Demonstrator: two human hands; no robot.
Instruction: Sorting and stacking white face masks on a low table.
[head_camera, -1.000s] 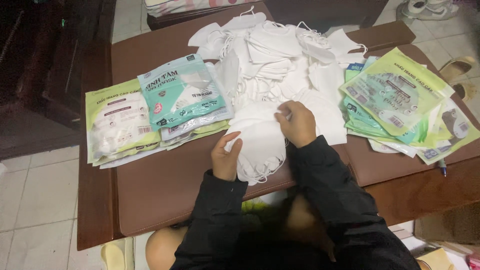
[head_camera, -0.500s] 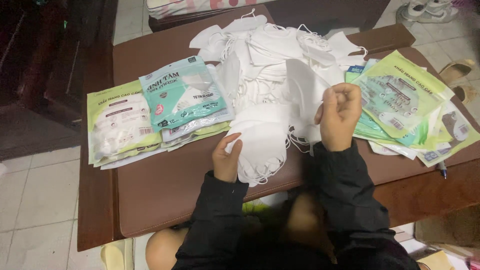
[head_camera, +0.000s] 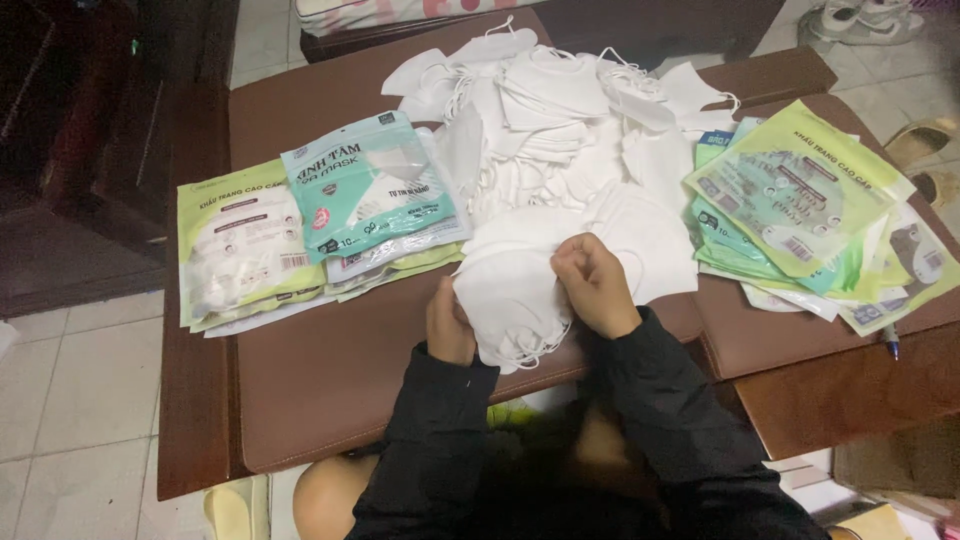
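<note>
Brown table (head_camera: 330, 380), heap of white masks (head_camera: 560, 130), packet stacks left (head_camera: 300, 230) and right (head_camera: 810, 210), pen (head_camera: 891, 342)

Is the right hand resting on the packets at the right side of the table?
No, the right hand is on the stack of white masks, apart from the green packets.

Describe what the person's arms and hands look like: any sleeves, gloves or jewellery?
Both arms are covered by long black sleeves of a jacket-like top, slightly creased, ending at the wrists. The left hand and the right hand are bare: no gloves. No rings, watch or bracelet show, though the cuffs could hide something at the wrists. No markings or logos are visible on the sleeves.
</note>
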